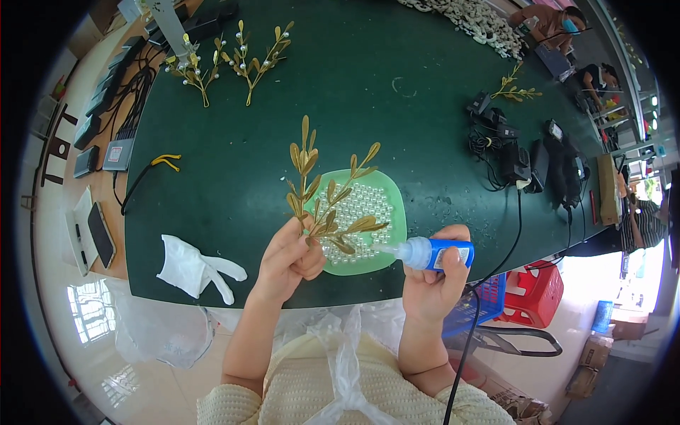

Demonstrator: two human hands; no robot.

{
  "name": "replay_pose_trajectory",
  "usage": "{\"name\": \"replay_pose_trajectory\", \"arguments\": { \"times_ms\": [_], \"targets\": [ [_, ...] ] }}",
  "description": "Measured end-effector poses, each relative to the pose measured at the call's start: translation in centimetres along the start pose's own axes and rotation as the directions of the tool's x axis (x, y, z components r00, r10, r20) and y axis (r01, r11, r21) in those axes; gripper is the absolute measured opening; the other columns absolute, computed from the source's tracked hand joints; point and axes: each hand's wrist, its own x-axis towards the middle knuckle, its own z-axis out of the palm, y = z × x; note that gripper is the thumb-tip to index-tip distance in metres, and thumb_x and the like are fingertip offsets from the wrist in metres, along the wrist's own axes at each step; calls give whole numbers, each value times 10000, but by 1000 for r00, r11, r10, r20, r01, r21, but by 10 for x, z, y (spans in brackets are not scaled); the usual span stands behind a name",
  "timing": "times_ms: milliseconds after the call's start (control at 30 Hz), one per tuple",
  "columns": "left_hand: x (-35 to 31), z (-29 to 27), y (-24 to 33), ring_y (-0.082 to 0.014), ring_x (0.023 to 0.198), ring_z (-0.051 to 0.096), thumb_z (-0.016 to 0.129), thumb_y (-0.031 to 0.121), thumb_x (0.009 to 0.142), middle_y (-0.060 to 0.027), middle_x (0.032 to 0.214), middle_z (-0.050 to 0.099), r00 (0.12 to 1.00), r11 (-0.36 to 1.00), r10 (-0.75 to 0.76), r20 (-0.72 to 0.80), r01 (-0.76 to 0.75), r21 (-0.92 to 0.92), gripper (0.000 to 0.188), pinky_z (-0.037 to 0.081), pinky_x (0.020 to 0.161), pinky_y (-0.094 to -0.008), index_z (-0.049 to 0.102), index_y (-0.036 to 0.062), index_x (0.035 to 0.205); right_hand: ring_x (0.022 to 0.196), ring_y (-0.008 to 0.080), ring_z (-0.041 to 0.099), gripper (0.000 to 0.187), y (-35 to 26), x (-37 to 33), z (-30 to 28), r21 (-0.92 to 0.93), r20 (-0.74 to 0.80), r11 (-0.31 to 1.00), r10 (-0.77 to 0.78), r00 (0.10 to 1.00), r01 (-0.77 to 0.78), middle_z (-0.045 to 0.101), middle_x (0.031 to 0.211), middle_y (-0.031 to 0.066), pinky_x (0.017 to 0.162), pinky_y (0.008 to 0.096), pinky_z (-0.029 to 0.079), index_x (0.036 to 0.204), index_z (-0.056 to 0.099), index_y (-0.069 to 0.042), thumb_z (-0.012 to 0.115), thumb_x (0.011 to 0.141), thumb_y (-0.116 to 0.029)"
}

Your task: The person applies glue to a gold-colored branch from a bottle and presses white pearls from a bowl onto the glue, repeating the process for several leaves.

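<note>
My left hand (289, 258) pinches the stem of a gold leaf branch (309, 164), which fans out upward and to the right. In my right hand (440, 283) is a blue glue bottle (440, 253) with a clear cap part, its narrow tip pointing left toward the lower leaves. Whether the tip touches a leaf I cannot tell. Beneath the branch lies a light green tray (398, 205) filled with white pearl beads (361, 205). Part of the tray's left side is hidden by the branch and my left hand.
Two pearl-dotted gold branches (251, 71) lie at the far left, and another gold branch (516, 91) at the far right. A white glove (185, 268) rests at the left edge. Chargers and cables (511, 159) crowd the right; one black cable (520, 219) runs past my right arm.
</note>
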Motion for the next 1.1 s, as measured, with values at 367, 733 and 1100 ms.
{"name": "replay_pose_trajectory", "arguments": {
  "times_ms": [367,733,1100],
  "targets": [
    [3,2,0,-45,439,199,438,212,858,47,543,213,1000,999,-12,26,13,-32,182,153,403,-206,385,49,920,573,64,394,287,9,-4,10,-481,-8,781,-459,888,399,414,727,36,513,170,298,831,444,5,549,754,-251],
    [2,-1,-2,-43,438,194,442,221,864,53,545,214,999,1000,-20,42,20,2,181,145,401,-210,395,52,912,617,101,412,291,2,-11,13,-659,77,604,-538,839,448,442,765,63,563,196,311,797,450,10,524,740,-266],
    [-1,-1,-1,-48,409,177,449,204,847,52,510,200,1000,1000,-24,-3,24,16,167,143,393,-215,373,61,893,649,116,423,269,6,-15,15,-669,104,574,-558,824,472,447,765,65,611,212,323,798,451,4,533,718,-239]
  ]
}}
